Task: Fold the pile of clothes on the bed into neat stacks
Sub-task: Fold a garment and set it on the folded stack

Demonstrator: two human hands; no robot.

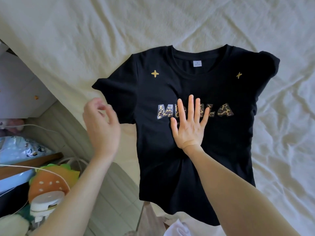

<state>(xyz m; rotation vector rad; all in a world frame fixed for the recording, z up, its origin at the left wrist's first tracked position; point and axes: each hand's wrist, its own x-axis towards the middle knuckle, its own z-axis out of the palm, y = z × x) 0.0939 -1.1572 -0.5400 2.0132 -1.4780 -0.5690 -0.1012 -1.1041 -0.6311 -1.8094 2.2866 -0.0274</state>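
Your right hand (188,124) lies flat, fingers spread, pressing the one black cotton T-shirt with leopard-print lettering (196,150), spread face-up on the cream bed sheet (153,23). Left hand (101,123) hovers loosely curled, empty, near the sleeve. Smooth wrinkles first, then fold sleeves inward.

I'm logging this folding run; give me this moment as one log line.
black T-shirt flat, face up on bed | right hand presses chest | left hand open near sleeve
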